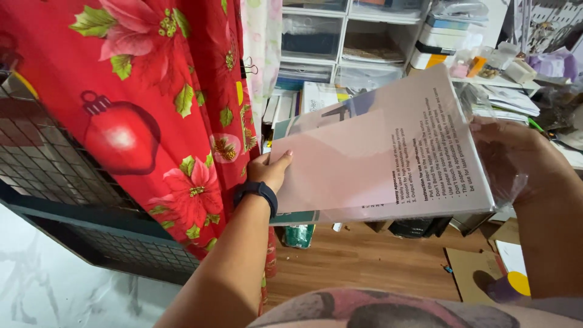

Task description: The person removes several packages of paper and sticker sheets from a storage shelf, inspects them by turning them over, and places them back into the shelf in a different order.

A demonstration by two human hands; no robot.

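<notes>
Wooden flooring [370, 255] is seen below a pack of paper sheets [382, 155], which is held up in the middle of the view. Behind the pack, white shelving [340, 36] is fitted with translucent drawers [311, 36]; their contents cannot be made out. Left of the pack, a red cloth printed with flowers and baubles [146, 109] is hung over a wire grid [42, 164]. Beneath the pack's right corner, flat cardboard pieces [470, 273] are laid on the floor. The pack's left edge is pinched by the left hand [267, 173], thumb pressed on the front. A clear plastic sleeve [507, 164] at the pack's right end is gripped by the right hand [516, 155], fingers closed on it. One sheet is printed with black text along its right side.
</notes>
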